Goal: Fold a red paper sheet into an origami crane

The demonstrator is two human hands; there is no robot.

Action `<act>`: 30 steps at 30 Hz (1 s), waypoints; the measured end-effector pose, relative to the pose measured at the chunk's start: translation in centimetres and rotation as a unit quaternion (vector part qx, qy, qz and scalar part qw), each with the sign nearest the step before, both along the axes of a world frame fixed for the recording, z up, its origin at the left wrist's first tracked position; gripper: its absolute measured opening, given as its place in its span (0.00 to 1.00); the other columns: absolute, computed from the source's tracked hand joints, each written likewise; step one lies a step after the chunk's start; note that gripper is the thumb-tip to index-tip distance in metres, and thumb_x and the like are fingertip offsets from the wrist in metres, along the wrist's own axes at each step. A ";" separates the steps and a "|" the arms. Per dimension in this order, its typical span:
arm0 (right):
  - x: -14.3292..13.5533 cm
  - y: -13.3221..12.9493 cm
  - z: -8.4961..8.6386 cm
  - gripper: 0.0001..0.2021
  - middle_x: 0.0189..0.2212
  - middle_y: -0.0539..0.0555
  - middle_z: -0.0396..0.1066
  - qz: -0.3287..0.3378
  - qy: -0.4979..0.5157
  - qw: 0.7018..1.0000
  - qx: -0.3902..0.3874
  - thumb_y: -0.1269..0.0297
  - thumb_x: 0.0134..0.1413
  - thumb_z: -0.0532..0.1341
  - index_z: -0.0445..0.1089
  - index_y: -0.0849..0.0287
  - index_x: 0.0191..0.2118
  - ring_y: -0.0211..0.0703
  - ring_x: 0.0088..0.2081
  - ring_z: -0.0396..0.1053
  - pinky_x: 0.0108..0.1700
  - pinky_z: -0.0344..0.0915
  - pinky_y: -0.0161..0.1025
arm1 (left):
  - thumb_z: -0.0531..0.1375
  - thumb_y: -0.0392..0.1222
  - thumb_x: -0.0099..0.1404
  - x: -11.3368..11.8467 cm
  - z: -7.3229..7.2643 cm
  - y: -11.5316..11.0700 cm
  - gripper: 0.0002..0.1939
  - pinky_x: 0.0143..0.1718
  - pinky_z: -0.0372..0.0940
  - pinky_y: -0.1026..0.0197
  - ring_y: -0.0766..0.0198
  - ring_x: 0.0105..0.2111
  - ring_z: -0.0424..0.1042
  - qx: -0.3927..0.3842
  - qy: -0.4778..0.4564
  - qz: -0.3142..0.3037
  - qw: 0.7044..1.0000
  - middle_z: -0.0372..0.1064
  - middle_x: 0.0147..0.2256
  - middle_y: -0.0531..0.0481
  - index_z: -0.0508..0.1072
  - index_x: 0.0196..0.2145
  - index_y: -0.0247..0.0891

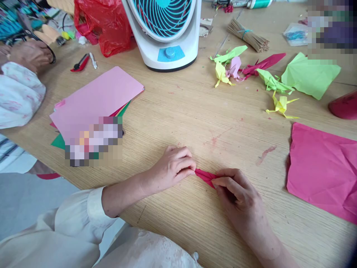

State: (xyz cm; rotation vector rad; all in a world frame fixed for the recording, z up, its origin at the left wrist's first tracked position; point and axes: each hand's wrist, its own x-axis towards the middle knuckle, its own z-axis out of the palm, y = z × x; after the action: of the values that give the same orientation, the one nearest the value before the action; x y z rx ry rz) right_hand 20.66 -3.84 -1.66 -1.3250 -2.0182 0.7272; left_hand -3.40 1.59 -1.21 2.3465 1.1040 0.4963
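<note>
A narrow strip of folded red paper point(205, 176) stretches between my two hands, just above or on the wooden table point(173, 111). My left hand point(177, 165) pinches its left end between thumb and fingers. The other end is gripped by my right hand point(238, 193), its thumb and forefinger pressed together on the paper. Creases run along the strip. To the right lies a large crumpled sheet of pinkish-red paper point(320, 167), apart from both hands.
Several folded paper figures point(280, 104) and a green sheet point(311, 76) lie at the back right. A white fan point(170, 54) stands at the back. Coloured paper point(103, 100) is stacked at left, near a red cutter point(80, 63). Another person's hand point(30, 56) holds scissors point(46, 42).
</note>
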 end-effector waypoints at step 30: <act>0.0 -0.4 -0.3 0.08 0.45 0.55 0.69 0.019 -0.008 0.999 0.028 0.74 0.65 0.57 0.72 0.55 0.42 0.43 0.43 0.70 0.42 0.67 0.41 | 0.61 0.36 0.66 0.7 1.6 0.4 0.03 0.45 0.54 0.56 0.60 0.45 0.68 -0.064 0.074 0.106 0.990 0.67 0.41 0.53 0.70 0.36 0.40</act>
State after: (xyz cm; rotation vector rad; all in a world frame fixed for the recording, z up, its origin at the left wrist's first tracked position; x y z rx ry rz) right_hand 20.66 -4.19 -2.00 -1.2679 -2.0657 0.6746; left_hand -2.67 1.94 0.40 2.1942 1.4203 0.3188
